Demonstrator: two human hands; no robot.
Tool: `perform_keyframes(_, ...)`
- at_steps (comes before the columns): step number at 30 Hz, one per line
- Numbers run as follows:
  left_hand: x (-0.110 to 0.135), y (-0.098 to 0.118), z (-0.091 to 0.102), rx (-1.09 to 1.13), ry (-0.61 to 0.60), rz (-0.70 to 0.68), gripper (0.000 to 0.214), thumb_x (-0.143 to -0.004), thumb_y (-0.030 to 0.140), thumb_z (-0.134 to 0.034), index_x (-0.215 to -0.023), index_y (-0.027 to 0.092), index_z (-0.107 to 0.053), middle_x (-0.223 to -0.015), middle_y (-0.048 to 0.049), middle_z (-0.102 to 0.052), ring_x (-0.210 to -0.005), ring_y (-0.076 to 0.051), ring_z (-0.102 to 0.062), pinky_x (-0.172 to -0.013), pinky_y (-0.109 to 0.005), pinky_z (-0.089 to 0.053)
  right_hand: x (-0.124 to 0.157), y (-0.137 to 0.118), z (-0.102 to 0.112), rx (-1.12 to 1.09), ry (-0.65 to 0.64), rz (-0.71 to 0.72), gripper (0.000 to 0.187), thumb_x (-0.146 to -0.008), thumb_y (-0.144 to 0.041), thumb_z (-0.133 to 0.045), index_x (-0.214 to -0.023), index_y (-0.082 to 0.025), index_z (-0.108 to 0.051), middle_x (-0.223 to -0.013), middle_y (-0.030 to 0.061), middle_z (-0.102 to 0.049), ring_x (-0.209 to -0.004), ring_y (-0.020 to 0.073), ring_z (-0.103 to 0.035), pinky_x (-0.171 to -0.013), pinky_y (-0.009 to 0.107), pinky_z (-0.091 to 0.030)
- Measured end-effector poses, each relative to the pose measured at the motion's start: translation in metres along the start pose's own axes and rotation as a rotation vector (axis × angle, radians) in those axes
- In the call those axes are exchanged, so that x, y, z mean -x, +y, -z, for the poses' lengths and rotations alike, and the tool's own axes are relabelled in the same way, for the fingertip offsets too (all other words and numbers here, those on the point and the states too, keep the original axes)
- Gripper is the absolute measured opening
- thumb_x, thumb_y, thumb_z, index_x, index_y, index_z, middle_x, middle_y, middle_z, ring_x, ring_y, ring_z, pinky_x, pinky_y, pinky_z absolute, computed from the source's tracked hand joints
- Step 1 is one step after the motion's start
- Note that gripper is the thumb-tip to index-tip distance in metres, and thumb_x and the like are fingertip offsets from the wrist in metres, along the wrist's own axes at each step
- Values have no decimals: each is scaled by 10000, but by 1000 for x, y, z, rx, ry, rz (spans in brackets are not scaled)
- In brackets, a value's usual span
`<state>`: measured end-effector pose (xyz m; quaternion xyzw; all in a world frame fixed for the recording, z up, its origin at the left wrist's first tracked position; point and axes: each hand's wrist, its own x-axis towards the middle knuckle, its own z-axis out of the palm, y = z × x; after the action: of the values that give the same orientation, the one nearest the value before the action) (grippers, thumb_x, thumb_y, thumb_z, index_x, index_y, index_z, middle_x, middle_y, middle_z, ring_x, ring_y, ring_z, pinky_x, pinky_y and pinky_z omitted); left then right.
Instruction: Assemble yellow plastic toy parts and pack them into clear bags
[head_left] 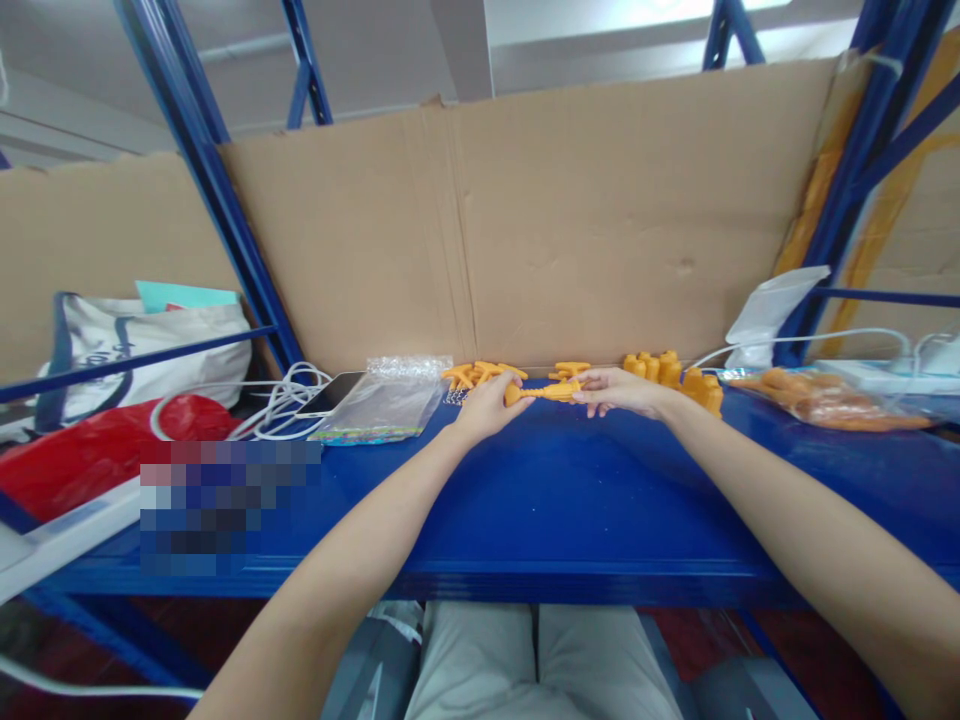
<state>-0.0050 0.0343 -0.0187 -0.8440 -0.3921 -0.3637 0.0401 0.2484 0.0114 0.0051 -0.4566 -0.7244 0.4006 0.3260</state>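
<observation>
Between my two hands, just above the far part of the blue shelf top, lies a yellow plastic piece (546,392) with a ridged, narrow shaft and thicker ends. The fingers of my left hand (489,408) are closed on its rounded left end. At its wider right end, my right hand (621,390) pinches it between thumb and fingers. Behind my left hand is a pile of yellow T-shaped handles (480,374), with small metal parts (454,397) beside it. Another yellow T-shaped piece (571,369) sits behind the held one. Several yellow hollow-looking bodies (652,368) stand beyond my right wrist.
A clear plastic bag (390,405), a phone (334,394) and white cables (281,400) lie to the left, near a red bag (97,450) and a canvas tote (157,345). At right are a bag of orange parts (832,398) and a power strip (862,376). Cardboard (600,220) walls the back.
</observation>
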Motion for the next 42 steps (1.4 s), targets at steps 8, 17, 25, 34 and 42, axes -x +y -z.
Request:
perform_keyframes(8, 0, -1, 1, 20, -6, 7, 272, -827, 389, -668, -997, 199, -573, -998, -67, -681, -952, -242, -643, -844, -380, -502, 0, 0, -1, 47, 9, 64, 401, -704, -507, -739, -893, -154, -707, -866, 89, -727, -564, 98, -577, -511, 225, -442)
perform_keyframes(17, 0, 1, 1, 19, 4, 9, 282, -824, 409, -666, -989, 203, -569, -985, -64, -682, -959, -242, -642, -839, -375, -507, 0, 0, -2, 37, 5, 82, 467, -709, -579, -702, -823, -126, -703, -805, 88, -719, -549, 96, -548, -513, 234, -402)
perform_keyframes(25, -1, -5, -2, 79, 34, 79, 549, -889, 419, -553, -1360, 211, -360, -1234, -124, -600, -1075, -240, -619, -929, -409, -488, -16, 20, 11, 81, 470, 78, 479, -786, -562, -644, -1080, -185, -612, -925, 98, -692, -703, 182, -624, -615, 302, -490)
perform_keyframes(34, 1, -31, -15, -84, -106, 65, 415, -817, 279, -601, -1208, 179, -505, -1258, -132, -574, -1235, -288, -522, -1057, -462, -410, -5, 28, 9, 1022, 758, 92, 397, -922, -300, -437, -1281, -169, -546, -1190, 165, -620, -1082, 325, -578, -861, 419, -415)
perform_keyframes(42, 1, -34, -20, -69, -117, 18, 372, -800, 259, -613, -1157, 177, -549, -1187, -117, -600, -1153, -272, -562, -1045, -465, -420, -9, 19, -17, 1301, 523, -3, 400, -927, -200, -380, -1281, -168, -563, -1168, 172, -617, -1071, 308, -563, -867, 396, -355)
